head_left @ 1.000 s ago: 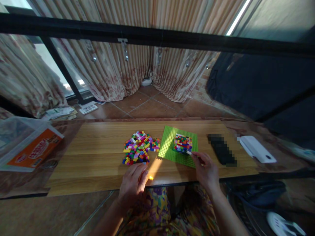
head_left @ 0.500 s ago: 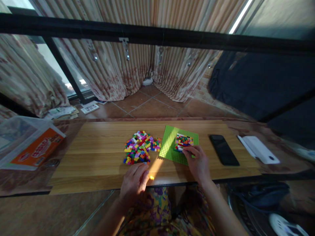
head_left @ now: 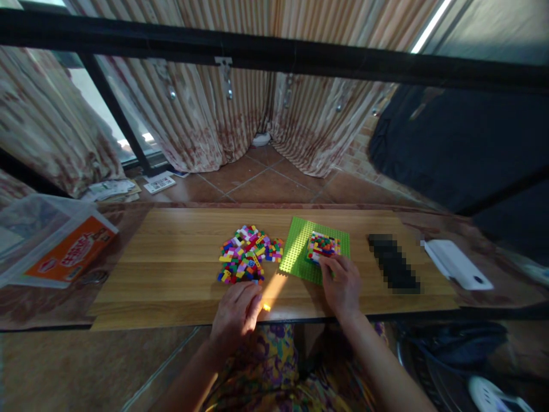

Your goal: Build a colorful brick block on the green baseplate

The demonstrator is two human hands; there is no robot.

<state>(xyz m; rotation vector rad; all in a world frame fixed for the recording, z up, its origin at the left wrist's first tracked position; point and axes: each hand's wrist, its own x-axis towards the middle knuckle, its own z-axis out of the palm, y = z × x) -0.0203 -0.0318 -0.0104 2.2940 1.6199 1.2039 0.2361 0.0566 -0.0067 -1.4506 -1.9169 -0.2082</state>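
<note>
My right hand (head_left: 342, 284) is at the near edge of a small block of multicoloured toy bricks (head_left: 326, 245), with thumb and fingers pinched together. Whatever is between its fingertips is too small to make out. The block sits on a green studded baseplate (head_left: 295, 246). My left hand (head_left: 235, 312) rests on the table's near side, just below a loose pile of toy bricks (head_left: 244, 252). Its fingers are curled and pressed together, and what they may hold is hidden. A single yellow brick (head_left: 266, 307) lies in a sunlit strip beside it.
On the wooden tabletop (head_left: 171, 257), a black phone (head_left: 393, 264), pixelated, lies right of the baseplate. Further right is a white object (head_left: 457, 264). A clear plastic box (head_left: 55, 246) with an orange label stands at the left. Curtains (head_left: 206, 126) hang behind a dark rail (head_left: 257, 51).
The view has shifted slightly, moving the scene a little. My right hand stays at the brick block, its fingertips somewhat closer to its near edge. My left hand has hardly moved.
</note>
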